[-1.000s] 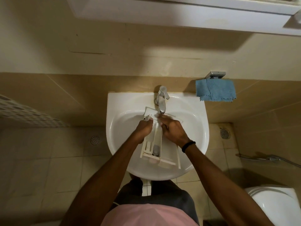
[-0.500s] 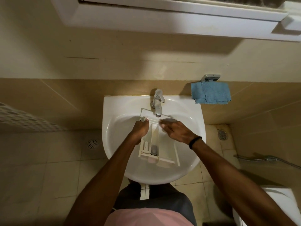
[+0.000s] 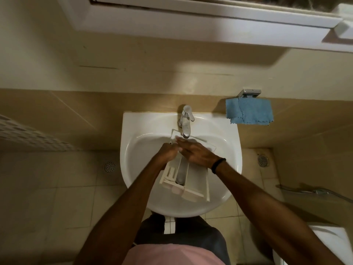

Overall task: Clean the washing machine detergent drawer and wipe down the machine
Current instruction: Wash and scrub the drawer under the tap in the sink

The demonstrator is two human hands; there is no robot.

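Gripping the left wall of the detergent drawer, the left hand is clenched around its edge. Flat and open, the right hand lies across the drawer's far compartments, grasping nothing. Both sit in the sink, below the faucet. Far right, a blue cloth hangs on the wall.

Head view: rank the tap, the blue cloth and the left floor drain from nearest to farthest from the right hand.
1. Tap: just beyond the right hand, over the detergent drawer in the sink.
2. Blue cloth: hanging on the wall, up and to the right of the sink.
3. Left floor drain: on the tiles, past the sink's left rim.
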